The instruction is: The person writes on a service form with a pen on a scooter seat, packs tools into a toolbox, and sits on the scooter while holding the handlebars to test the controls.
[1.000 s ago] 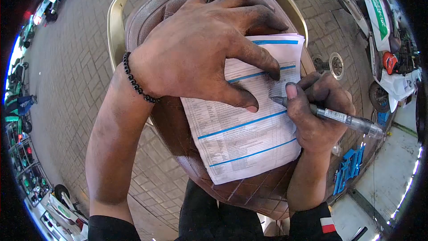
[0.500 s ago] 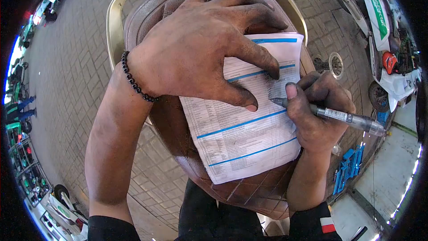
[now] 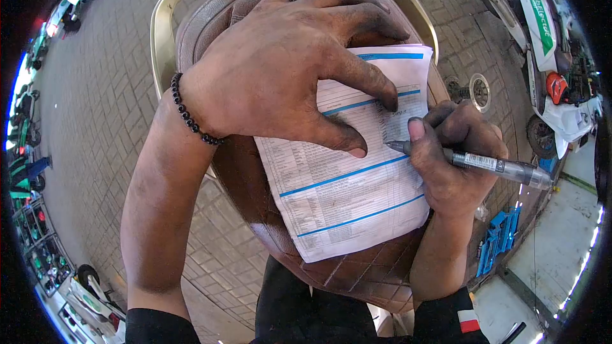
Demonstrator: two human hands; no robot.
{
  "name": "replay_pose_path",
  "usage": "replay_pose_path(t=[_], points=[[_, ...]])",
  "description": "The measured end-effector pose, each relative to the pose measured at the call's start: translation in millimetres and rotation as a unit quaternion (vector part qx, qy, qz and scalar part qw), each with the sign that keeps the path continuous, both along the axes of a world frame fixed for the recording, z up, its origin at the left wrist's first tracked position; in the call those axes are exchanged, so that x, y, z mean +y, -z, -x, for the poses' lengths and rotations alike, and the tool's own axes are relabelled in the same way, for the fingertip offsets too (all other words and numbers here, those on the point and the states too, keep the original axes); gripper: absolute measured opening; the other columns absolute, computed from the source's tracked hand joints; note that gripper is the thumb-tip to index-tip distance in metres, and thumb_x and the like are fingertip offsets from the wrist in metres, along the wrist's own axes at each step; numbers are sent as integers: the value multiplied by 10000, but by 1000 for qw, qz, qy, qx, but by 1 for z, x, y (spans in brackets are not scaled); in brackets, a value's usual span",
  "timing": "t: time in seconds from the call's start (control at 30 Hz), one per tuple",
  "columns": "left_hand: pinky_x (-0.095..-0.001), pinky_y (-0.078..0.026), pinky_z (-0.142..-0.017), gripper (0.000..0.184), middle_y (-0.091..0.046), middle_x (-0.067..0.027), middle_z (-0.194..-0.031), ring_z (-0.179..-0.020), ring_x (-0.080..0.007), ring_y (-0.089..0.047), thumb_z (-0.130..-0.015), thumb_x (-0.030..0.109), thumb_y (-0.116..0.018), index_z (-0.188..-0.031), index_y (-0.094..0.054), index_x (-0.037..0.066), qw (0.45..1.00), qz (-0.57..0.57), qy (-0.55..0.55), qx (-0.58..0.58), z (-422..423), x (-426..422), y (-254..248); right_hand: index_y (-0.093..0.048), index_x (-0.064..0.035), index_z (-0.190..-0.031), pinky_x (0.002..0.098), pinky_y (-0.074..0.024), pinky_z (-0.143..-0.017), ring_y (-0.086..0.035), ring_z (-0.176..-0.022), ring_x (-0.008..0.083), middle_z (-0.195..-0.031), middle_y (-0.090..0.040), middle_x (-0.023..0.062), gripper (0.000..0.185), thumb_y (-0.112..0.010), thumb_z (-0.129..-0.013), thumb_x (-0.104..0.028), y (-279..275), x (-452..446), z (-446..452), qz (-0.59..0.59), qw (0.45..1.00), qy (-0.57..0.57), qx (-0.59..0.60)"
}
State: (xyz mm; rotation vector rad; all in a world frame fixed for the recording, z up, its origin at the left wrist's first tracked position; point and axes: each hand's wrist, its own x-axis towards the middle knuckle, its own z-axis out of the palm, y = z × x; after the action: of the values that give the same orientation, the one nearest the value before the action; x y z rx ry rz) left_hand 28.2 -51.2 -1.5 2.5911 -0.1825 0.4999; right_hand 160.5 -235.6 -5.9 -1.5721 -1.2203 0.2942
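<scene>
A printed paper form point(image 3: 350, 197) with blue bands and small ruled rows lies on a brown quilted leather seat point(image 3: 248, 197). My left hand point(image 3: 287, 70), a black bead bracelet point(image 3: 186, 113) at its wrist, rests with spread fingers across the upper left of the sheet and the seat. In my right hand point(image 3: 456, 156) is a pen point(image 3: 491, 164) with a clear barrel and dark grip, pinched between thumb and fingers. Its tip touches or hovers just over the form, near my left thumb; which of these I cannot tell. Dark smudges cover my fingers.
A pale chair frame point(image 3: 162, 32) surrounds the seat on the paved floor point(image 3: 102, 153). White motorbikes with green panels point(image 3: 539, 19) stand at the right, near a blue rack-like object point(image 3: 498, 241). More motorbikes and a shelf point(image 3: 41, 236) line the left edge.
Almost nothing differs. The form and both hands appear shifted very slightly left, and the pen tip stays at about the same place on the sheet.
</scene>
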Motion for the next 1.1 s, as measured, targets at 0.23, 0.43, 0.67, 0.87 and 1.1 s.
replay_pose_path(t=[0.23,0.43,0.67,0.87,1.1], points=[[-476,-317,-1030,521,-579,-103,-1255,-1216,-304,-489,-493,387,-847,-964,-740,193,996,-77,43,-24,-7,3,-8,-425,-54,-586,256,-382,-444,-487,-463,120,-528,-490,48,319,-732,-631,20,4,-2,0,-27,998,56,12],[-460,-335,-1018,504,-583,-97,-1236,-1204,-293,-497,-496,378,-851,-954,-747,197,1000,-15,0,-5,-2,1,-1,-401,-64,-592,242,-321,-444,-420,-483,97,-540,-460,26,345,-729,-656,22,2,-1,2,-25,997,54,46],[-574,-282,-1022,396,-500,-129,-1284,-1254,-361,-407,-729,440,-720,-1062,-694,226,988,-143,25,-46,-2,7,-7,-381,-68,-599,244,-299,-444,-407,-501,89,-548,-451,17,363,-726,-676,16,0,-5,-4,-14,994,17,111],[-607,-251,-1037,456,-476,-130,-1338,-1288,-375,-380,-748,474,-696,-1120,-680,211,997,-52,41,40,2,-5,-29,-405,-57,-614,254,-290,-453,-394,-515,103,-567,-400,-5,342,-734,-686,4,2,-9,-4,-22,987,3,157],[-606,-234,-1044,472,-465,-135,-1346,-1291,-378,-374,-742,480,-698,-1124,-668,206,997,-70,12,17,5,-12,-16,-427,-63,-626,251,-280,-474,-381,-538,100,-580,-376,-27,344,-761,-695,-29,3,-8,-5,-51,983,-2,176]])
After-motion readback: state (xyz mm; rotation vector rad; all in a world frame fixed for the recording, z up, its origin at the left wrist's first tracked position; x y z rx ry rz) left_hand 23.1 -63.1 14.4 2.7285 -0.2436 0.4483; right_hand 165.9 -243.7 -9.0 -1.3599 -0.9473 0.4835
